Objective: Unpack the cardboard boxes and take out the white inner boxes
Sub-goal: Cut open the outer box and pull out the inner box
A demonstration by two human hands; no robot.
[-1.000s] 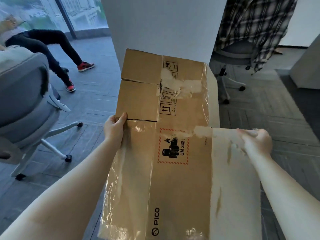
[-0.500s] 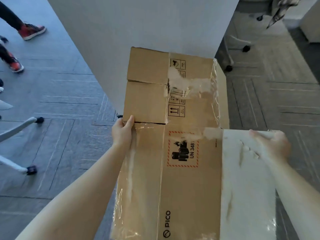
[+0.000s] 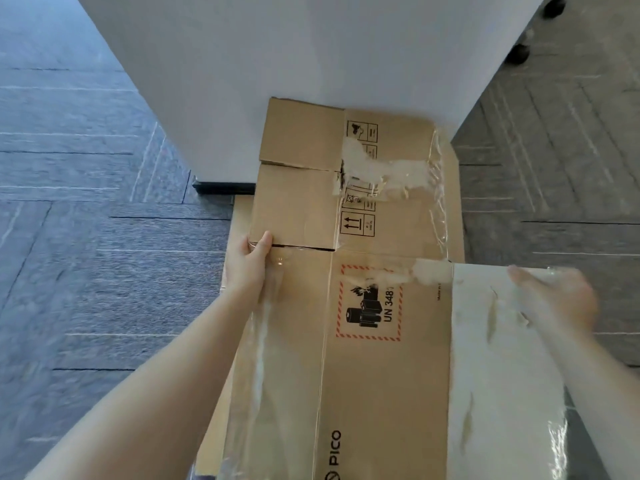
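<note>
I have a flattened cardboard box point(image 3: 388, 358) held out in front of me over the grey carpet floor point(image 3: 104, 271), its far end reaching the foot of a white wall block point(image 3: 294, 64). My left hand point(image 3: 247, 268) grips the box's left edge, thumb on top just by the slit where a flap point(image 3: 294, 206) begins, fingers curled under the board. My right hand point(image 3: 557, 299) is blurred at the right edge, lying on a whitish torn panel point(image 3: 498, 375) of the box; it seems to hold that edge, but I cannot tell how the fingers sit.

Printed on the brown face are a red-hatched battery label point(image 3: 370, 303) reading UN 348 and, near the close edge, the word PICO point(image 3: 334, 448). Handling symbols point(image 3: 358, 223) sit further up, beside ragged strips of torn tape point(image 3: 384, 164). Clear film glints along both long edges. Another brown sheet point(image 3: 239, 216) lies under the box on the floor.
</note>
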